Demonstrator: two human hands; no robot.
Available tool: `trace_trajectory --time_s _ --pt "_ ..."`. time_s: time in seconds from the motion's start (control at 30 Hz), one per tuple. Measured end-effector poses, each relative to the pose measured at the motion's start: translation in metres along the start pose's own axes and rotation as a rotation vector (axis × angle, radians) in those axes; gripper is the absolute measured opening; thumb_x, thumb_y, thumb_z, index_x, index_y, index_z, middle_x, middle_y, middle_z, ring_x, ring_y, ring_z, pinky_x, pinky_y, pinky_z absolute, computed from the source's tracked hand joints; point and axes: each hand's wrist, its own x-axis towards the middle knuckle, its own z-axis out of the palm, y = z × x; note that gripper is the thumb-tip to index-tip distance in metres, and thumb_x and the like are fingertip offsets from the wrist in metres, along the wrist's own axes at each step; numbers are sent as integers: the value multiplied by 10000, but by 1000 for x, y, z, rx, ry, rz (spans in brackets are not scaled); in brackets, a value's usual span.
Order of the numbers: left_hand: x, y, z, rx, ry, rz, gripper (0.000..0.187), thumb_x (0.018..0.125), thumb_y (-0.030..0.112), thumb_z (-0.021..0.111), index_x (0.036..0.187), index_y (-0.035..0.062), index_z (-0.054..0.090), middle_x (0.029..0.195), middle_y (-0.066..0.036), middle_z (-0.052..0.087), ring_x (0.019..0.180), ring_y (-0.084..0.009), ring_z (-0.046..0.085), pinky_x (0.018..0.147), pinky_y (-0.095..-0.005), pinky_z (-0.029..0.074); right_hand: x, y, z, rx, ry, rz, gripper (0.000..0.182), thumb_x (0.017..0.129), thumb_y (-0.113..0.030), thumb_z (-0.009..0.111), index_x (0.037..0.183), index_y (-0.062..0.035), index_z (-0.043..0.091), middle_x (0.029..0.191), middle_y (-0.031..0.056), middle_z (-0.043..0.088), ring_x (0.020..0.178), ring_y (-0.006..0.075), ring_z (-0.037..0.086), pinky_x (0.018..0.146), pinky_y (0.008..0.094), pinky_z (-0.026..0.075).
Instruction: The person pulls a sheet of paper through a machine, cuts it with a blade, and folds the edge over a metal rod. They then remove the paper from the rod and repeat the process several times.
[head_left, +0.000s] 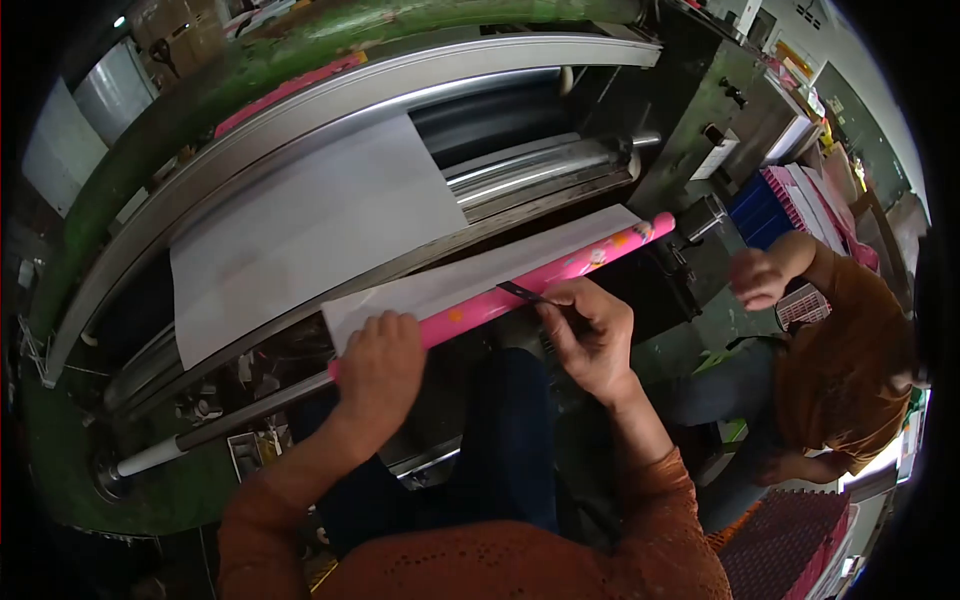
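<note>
1. The pink roll lies slantwise in front of the person, its right end farther away than its left. The left hand lies over its left part, fingers side by side and bent; whether they grip it cannot be told.
2. The right hand is just on the person's side of the roll's middle, its thumb and fingers pinched on a thin dark blade whose far end reaches the roll.
3. A strip of white sheet shows along the roll's far side. The roll's right end stands out past this strip, near a metal cylinder. Between the two hands, a stretch of the roll is uncovered.
4. Beyond the strip, a wide white sheet lies over the machine's dark roller and metal bars, under a curved pale rail.
5. The machine's green frame arches at the upper left. To the right, a co-worker in a brown top is near a blue crate and stacked pink and white material.
</note>
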Motion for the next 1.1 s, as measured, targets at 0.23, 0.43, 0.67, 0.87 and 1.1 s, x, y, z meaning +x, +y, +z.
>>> trace_trajectory --time_s 0.23,0.43,0.67,0.87,1.1 --pt "156 159 41 -174 53 2 124 801 176 572 850 62 572 821 -92 571 805 -243 596 685 -351 478 -37 25 -48 174 362 345 43 876 -15 652 876 11 618 745 -23 574 656 45 492 605 192 410" --pt "140 172 42 -201 291 247 434 795 227 568 1168 5 590 1120 -163 578 1140 -314 495 955 -462 406 -5 17 -39 344 419 247 54 919 -43 617 911 8 600 797 8 616 728 60 546 680 194 435" --pt "-52 31 27 -530 230 153 248 816 148 624 1033 28 624 1072 -107 606 1055 -269 547 973 -423 409 126 -32 57 453 113 60 61 895 -41 626 855 4 617 745 6 628 674 61 556 646 204 441" --pt "-137 -53 30 -790 170 -414 169 814 108 667 962 33 637 942 -135 629 970 -287 589 863 -403 460 285 -82 147 47 68 -2 276 894 -243 606 912 27 662 718 54 680 640 96 603 620 271 456" --pt "-168 -116 73 -1461 513 -806 197 936 198 620 1009 15 630 971 -75 665 956 -152 612 842 -293 456 135 -128 131 424 -815 409 167 883 -190 590 927 -55 678 855 47 698 682 99 642 526 226 409"
